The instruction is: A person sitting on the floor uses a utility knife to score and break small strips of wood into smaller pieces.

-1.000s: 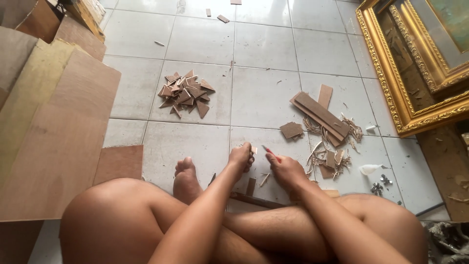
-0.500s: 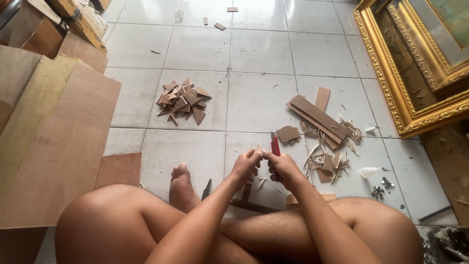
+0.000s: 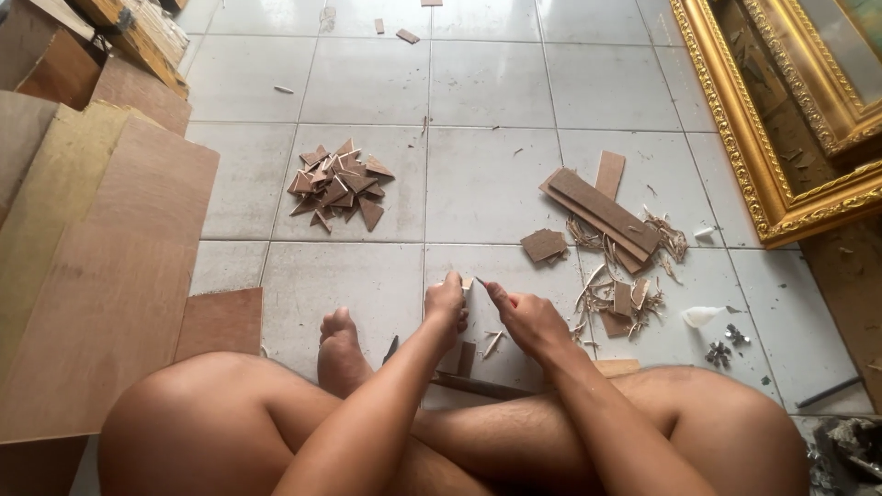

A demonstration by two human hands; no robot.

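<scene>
You've only got the one view here, a head cam looking steeply down from close above your crossed legs, facing out over the tiled floor (image 3: 367,83), with plywood sheets (image 3: 101,276) at the left edge and the gold frame (image 3: 763,174) far right.

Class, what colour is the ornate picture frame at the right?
Gold frame, clearest in the head view.

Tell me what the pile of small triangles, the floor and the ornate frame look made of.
Pile of triangles: thin brown board, likely plywood or hardboard, matte, with cut edges. Floor: glossy pale ceramic tiles with grout lines. Ornate frame: carved moulding, gold-painted or gilded; core unclear.
</scene>
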